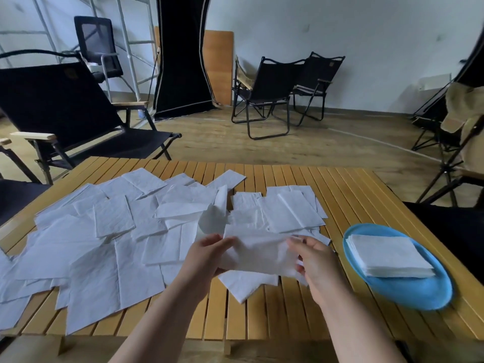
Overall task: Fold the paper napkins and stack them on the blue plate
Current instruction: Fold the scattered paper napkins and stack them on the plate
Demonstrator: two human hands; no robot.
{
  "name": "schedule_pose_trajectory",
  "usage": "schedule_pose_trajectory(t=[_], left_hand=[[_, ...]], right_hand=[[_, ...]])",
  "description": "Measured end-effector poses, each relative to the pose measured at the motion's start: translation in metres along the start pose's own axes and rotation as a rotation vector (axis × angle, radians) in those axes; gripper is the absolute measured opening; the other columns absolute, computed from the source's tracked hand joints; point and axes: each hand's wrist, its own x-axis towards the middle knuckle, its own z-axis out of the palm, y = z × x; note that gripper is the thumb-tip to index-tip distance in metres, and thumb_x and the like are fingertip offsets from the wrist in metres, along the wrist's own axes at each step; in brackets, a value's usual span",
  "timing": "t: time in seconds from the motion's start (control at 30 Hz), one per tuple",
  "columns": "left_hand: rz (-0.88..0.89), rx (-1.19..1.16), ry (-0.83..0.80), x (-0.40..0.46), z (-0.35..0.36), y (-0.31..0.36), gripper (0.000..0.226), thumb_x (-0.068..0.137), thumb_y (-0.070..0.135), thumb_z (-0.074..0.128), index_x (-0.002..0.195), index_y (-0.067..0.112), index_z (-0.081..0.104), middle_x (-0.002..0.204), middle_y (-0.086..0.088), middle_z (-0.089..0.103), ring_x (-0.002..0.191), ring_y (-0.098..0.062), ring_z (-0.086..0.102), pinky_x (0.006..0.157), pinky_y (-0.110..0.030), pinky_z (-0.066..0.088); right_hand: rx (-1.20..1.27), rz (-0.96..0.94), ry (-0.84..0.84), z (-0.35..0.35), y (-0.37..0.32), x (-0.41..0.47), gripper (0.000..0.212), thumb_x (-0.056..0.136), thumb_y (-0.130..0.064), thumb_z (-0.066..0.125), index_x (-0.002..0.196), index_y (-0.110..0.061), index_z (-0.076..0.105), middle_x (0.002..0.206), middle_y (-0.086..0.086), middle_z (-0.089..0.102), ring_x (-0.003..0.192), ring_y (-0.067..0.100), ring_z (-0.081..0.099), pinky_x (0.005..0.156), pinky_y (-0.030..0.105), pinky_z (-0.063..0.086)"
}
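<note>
Soft even daylight, fisheye-warped edges

We've got a slatted wooden table (pixel 340 184) on a wood-plank floor (pixel 235 142), white walls (pixel 340 27) all round. Black folding camp chairs (pixel 264 93) sit near the far wall, another black folding chair (pixel 65 108) is at our left, plus a mesh office chair (pixel 97 43) and a black curtain (pixel 180 53).

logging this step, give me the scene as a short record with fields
held napkin: white, lifted above the table, a hand at each end
left hand: grips its left end
right hand: grips its right end
blue plate: right side of the slatted wooden table
folded stack: squared, on the plate
loose napkins: many, overlapping, left and centre
</note>
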Motion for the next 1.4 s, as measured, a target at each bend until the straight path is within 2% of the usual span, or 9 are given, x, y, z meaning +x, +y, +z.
schedule_pose_trajectory(t=[0.07,0.17,0.33,0.57,0.7,0.9,1.1,1.2,1.4], left_hand=[[-0.014,0.036,-0.054,0.001,0.022,0.002,0.008,0.090,0.013,0.072,0.090,0.006,0.076,0.087,-0.011,0.075,0.080,-0.025,0.073,0.070,-0.034,0.061],[-0.006,0.077,-0.141,0.008,0.066,0.007,0.015,0.089,0.014,0.075,0.075,0.012,0.070,0.074,-0.007,0.068,0.070,-0.020,0.068,0.067,-0.032,0.059],[0.015,0.120,-0.200,0.020,0.155,0.000,0.010,0.090,0.015,0.075,0.095,0.009,0.068,0.089,-0.009,0.070,0.073,-0.019,0.071,0.060,-0.028,0.059],[0.039,0.227,-0.234,0.032,0.255,-0.029,0.035,0.093,0.008,0.070,0.122,0.014,0.053,0.100,-0.016,0.066,0.073,-0.026,0.069,0.059,-0.036,0.063],[0.164,0.465,-0.218,0.041,0.281,-0.046,0.039,0.097,0.013,0.062,0.131,0.027,0.048,0.098,-0.012,0.068,0.057,-0.023,0.067,0.044,-0.024,0.053],[0.312,0.748,-0.152,0.054,0.294,-0.064,0.030,0.097,0.023,0.058,0.124,0.033,0.048,0.104,-0.003,0.067,0.076,-0.022,0.068,0.060,-0.035,0.061],[0.333,0.841,-0.172,0.054,0.295,-0.073,0.026,0.098,0.020,0.055,0.122,0.030,0.052,0.106,-0.002,0.066,0.081,-0.015,0.062,0.049,-0.020,0.047],[0.347,0.876,-0.197,0.049,0.297,-0.078,0.024,0.096,0.019,0.059,0.118,0.028,0.052,0.110,0.001,0.061,0.086,-0.015,0.060,0.068,-0.028,0.059],[0.533,1.056,-0.209,0.048,0.298,-0.083,0.031,0.098,0.025,0.062,0.129,0.023,0.065,0.125,0.000,0.044,0.115,-0.019,0.041,0.105,-0.033,0.045]], right_hand=[[-0.056,-0.071,0.064,-0.019,-0.016,0.008,0.007,0.092,-0.028,0.070,0.092,-0.023,0.075,0.098,0.004,0.073,0.100,0.027,0.066,0.077,0.041,0.054],[-0.211,-0.192,0.156,-0.056,-0.038,0.017,0.011,0.098,-0.031,0.063,0.094,-0.024,0.070,0.094,-0.001,0.069,0.090,0.017,0.064,0.062,0.030,0.051],[-0.487,-0.352,0.316,-0.133,-0.050,0.049,0.016,0.099,-0.025,0.057,0.091,-0.016,0.067,0.089,0.004,0.067,0.087,0.025,0.060,0.065,0.031,0.044],[-0.696,-0.363,0.420,-0.224,-0.037,0.090,0.024,0.100,-0.032,0.057,0.103,-0.013,0.071,0.097,0.002,0.069,0.093,0.022,0.062,0.073,0.029,0.042],[-0.795,-0.382,0.481,-0.246,-0.029,0.105,0.027,0.101,-0.039,0.054,0.098,-0.015,0.067,0.092,0.002,0.068,0.087,0.023,0.062,0.065,0.030,0.043],[-0.939,-0.319,0.510,-0.250,-0.012,0.125,0.029,0.100,-0.045,0.054,0.092,-0.018,0.062,0.089,0.001,0.068,0.080,0.022,0.061,0.052,0.024,0.036],[-1.076,-0.227,0.532,-0.250,0.003,0.132,0.032,0.100,-0.049,0.053,0.105,-0.019,0.064,0.097,0.003,0.071,0.078,0.021,0.053,0.057,0.027,0.035],[-1.126,-0.250,0.531,-0.253,0.009,0.129,0.034,0.099,-0.051,0.054,0.116,-0.022,0.058,0.111,0.001,0.065,0.088,0.020,0.058,0.057,0.026,0.041],[-1.230,-0.250,0.512,-0.258,0.020,0.133,0.048,0.098,-0.055,0.050,0.130,-0.021,0.057,0.133,0.005,0.055,0.122,0.026,0.048,0.095,0.038,0.047]])
